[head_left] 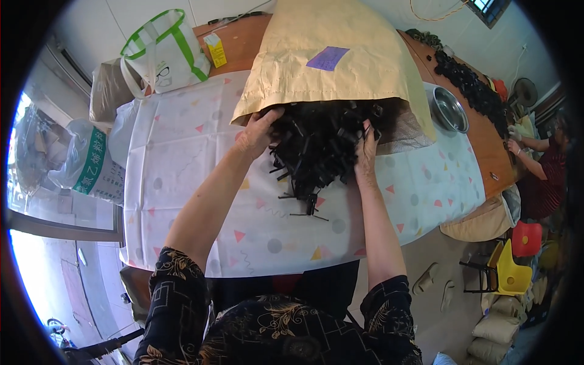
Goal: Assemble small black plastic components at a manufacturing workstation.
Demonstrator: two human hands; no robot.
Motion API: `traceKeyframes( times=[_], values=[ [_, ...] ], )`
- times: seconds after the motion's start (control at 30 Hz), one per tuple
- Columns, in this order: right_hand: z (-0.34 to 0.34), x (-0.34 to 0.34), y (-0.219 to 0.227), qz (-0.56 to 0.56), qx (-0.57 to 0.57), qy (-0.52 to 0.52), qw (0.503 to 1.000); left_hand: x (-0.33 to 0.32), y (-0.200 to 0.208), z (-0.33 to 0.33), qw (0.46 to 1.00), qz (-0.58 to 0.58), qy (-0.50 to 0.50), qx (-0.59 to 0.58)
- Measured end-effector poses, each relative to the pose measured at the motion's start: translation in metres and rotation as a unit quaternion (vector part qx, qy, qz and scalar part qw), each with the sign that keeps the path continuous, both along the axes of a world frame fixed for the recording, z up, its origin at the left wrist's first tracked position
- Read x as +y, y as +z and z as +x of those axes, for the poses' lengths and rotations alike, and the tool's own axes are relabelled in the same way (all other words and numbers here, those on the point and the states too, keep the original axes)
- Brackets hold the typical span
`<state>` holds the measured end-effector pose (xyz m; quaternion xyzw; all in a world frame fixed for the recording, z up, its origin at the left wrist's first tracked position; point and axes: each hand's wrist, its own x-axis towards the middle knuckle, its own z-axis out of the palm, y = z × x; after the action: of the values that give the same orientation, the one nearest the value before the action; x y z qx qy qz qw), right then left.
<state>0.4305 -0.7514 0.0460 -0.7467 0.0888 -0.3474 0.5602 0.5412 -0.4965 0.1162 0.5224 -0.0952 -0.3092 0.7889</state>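
Note:
A large tan paper sack (325, 73) lies on the table with its mouth toward me. A heap of small black plastic parts (319, 143) spills from the mouth onto the patterned tablecloth, a few loose pieces at its near tip. My left hand (258, 134) clasps the heap's left side, next to the sack's lower edge, its fingers partly buried among the parts. On the opposite side, my right hand (366, 152) presses round the parts, fingertips at the sack's mouth. A purple label (328, 58) is stuck on the sack.
A steel bowl (449, 109) stands right of the sack; beyond it black parts (468, 85) cover the wooden table. A white-green tote bag (164, 58) and yellow carton (215, 50) are back left. At right are another person (541, 161) and a yellow chair (511, 271).

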Motion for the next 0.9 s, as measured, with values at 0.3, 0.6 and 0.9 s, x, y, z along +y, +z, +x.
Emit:
traceKeyframes(
  times=[0.3, 0.6, 0.9],
  values=[
    [-0.058, 0.064, 0.043, -0.178, 0.006, -0.014, 0.984, 0.062, 0.018, -0.053, 0.999, 0.032, 0.031, -0.02],
    [-0.111, 0.028, 0.069, -0.278, 0.027, 0.066, 0.958, 0.097, 0.012, -0.078, 0.985, 0.124, 0.043, -0.109],
    [-0.14, 0.011, 0.156, -0.284, 0.258, 0.039, 0.923, 0.12, 0.021, -0.076, 0.841, 0.333, 0.277, -0.325]
  ],
)
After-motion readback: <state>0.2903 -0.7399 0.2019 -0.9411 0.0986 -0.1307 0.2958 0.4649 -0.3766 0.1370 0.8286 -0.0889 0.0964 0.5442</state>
